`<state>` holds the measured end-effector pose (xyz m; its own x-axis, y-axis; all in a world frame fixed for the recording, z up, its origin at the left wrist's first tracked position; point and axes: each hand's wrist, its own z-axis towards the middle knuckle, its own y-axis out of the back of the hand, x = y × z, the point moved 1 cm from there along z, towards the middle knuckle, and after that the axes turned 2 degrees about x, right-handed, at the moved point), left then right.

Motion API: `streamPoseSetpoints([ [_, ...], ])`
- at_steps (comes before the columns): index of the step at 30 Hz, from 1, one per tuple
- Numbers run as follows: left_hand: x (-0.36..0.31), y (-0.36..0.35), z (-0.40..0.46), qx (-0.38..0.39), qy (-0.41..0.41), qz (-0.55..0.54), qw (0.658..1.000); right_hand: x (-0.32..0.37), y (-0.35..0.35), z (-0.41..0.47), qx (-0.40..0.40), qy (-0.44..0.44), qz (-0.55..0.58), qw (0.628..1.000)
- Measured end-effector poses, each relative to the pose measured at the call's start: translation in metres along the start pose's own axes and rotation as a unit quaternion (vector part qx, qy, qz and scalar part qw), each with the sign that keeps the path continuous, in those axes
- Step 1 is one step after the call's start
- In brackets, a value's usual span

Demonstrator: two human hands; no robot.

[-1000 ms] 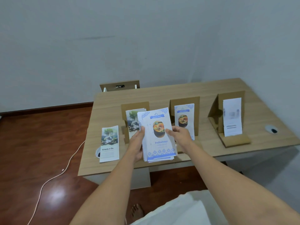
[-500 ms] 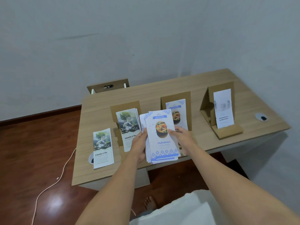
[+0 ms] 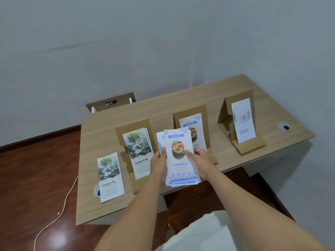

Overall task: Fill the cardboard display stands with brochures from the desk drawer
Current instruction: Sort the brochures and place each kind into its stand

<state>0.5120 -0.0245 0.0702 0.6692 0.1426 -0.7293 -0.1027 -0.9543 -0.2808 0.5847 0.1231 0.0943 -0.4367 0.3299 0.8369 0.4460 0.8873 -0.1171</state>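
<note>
Holding a fanned stack of blue-and-white food brochures [image 3: 181, 158] upright above the near edge of a light wooden desk [image 3: 101, 134], gripped from both sides. Left hand [image 3: 159, 164] curled round the stack's left edge, thumb on the front sheet, fingers hidden behind. Right hand [image 3: 199, 160] curled round the right edge, thumb pressed on the cover beside the picture of a bowl of food. Directly behind the stack, a middle cardboard stand [image 3: 192, 113] already carrying one matching blue brochure [image 3: 197, 124], partly hidden by the held sheets. Left of the stack, a left cardboard stand [image 3: 134, 126] filled with several tree-and-globe brochures [image 3: 138, 151] marked "Liceria & Co." Further left of the stack, one more tree brochure [image 3: 109, 176] lying flat on the desk, overlapping a round cable port [image 3: 97, 191] near the front edge. Well right of the stack, a right cardboard stand [image 3: 239, 127] with a plain white brochure [image 3: 243, 120], its print blurred. Beyond that, toward the desk's right end, a second cable port [image 3: 283, 126]. Below the stack, a bare foot [image 3: 168, 230] on dark wooden floor [image 3: 32, 169], and a pale cable [image 3: 59, 211] trailing across the floor to the left.
</note>
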Motion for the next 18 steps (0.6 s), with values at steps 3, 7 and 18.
streamPoseSetpoints([
  [3, 0.002, -0.01, -0.001, -0.002, 0.002, 0.009, 1.0, 0.001, 0.01, -0.002, 0.0, 0.002, -0.013, 1.0],
  [7, 0.012, -0.02, -0.007, -0.014, -0.002, 0.007, 1.0, 0.002, 0.024, -0.005, -0.003, 0.01, -0.026, 1.0],
  [18, 0.025, -0.031, -0.021, -0.042, -0.012, 0.006, 0.999, 0.022, 0.03, -0.017, 0.034, 0.083, -0.118, 0.989],
])
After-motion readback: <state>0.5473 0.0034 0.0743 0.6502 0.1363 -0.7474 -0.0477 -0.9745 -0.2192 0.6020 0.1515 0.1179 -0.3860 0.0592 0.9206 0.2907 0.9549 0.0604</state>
